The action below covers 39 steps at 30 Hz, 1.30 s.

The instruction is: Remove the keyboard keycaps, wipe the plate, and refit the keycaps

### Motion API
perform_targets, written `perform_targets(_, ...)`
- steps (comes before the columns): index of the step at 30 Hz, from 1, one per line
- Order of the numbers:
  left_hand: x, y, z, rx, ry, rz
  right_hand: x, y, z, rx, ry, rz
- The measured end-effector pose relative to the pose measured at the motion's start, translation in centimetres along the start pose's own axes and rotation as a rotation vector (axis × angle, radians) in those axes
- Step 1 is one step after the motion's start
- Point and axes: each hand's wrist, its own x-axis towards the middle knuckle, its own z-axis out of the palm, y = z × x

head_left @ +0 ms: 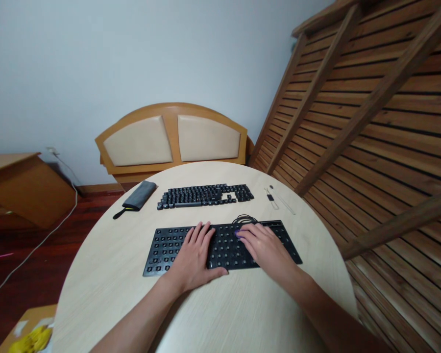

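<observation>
A black keyboard base (pixel 158 252) with its keycaps off lies flat on the round table, rows of bare switches showing. My left hand (pixel 193 257) rests on its middle, fingers stretched across the board and thumb by the front edge. On the right half, my right hand (pixel 262 242) has its fingers bent together over a small purple thing (pixel 237 233), pressed against the switches. Most of that thing is hidden, so its kind is unclear. Behind the base, the loose black keycaps (pixel 191 196) lie laid out in keyboard order.
A grey pouch (pixel 139 195) with a black strap lies at the table's left. Toward the right are a wire keycap puller (pixel 271 197) and a thin, pale stick-like tool (pixel 288 206). A coiled black cable (pixel 245 218) sits behind the base. Wooden slats (pixel 389 147) lean beside the table (pixel 220 314).
</observation>
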Motion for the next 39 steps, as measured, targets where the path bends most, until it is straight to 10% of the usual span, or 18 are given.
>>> perform_targets(13, 0.0, 0.0, 0.2, 0.001, 0.0, 0.001, 2.5, 0.2, 0.0, 0.044, -0.21, -0.019)
perform_targets(21, 0.0, 0.0, 0.0, 0.01, -0.01, 0.005, 1.1, 0.6, 0.3, 0.239, -0.016, 0.094)
perform_targets(39, 0.0, 0.1, -0.2, 0.02, -0.034, -0.005, 0.6, -0.2, 0.2, 0.119, -0.092, -0.106)
